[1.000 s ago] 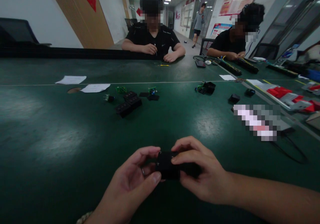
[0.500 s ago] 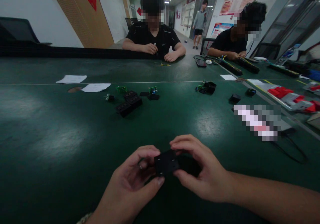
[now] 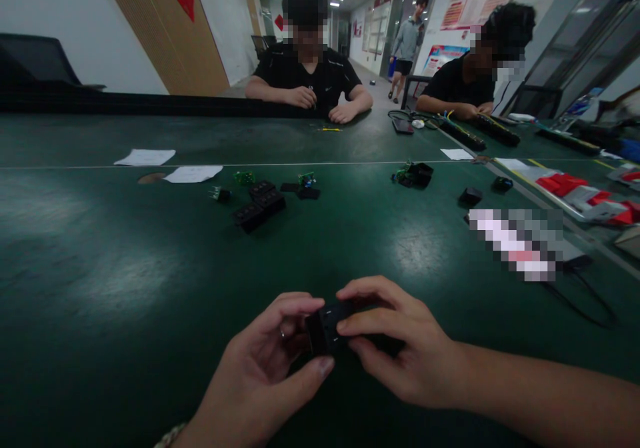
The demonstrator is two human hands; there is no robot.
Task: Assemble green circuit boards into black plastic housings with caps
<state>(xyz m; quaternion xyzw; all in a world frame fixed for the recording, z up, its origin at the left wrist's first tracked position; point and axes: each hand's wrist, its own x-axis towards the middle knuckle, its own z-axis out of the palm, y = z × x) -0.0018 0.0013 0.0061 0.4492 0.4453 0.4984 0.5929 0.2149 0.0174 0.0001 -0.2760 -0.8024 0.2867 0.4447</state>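
A small black plastic box [image 3: 326, 328], with a few tiny pale marks on one face, is held between both hands above the green table. My left hand [image 3: 273, 348] grips its left end between thumb and fingertips; a ring shows on one finger. From the other side, my right hand [image 3: 400, 341] pinches the box, with one fingertip pressed on its marked face. Part of the right end is hidden behind those fingers. Several more black boxes [image 3: 260, 208] lie farther off on the table, with green circuit boards [image 3: 245, 179] beside them.
Another board with black casing [image 3: 415, 175] and two dark pieces lie to the right, near a pixelated flat item [image 3: 520, 241] with a cable. White papers [image 3: 193, 174] lie at the left. Two people sit across the table [image 3: 350, 235]; one walks behind.
The black box has turned in my hands, so its left side now shows. My right index finger has moved onto its marked face. The person in the background has moved right.
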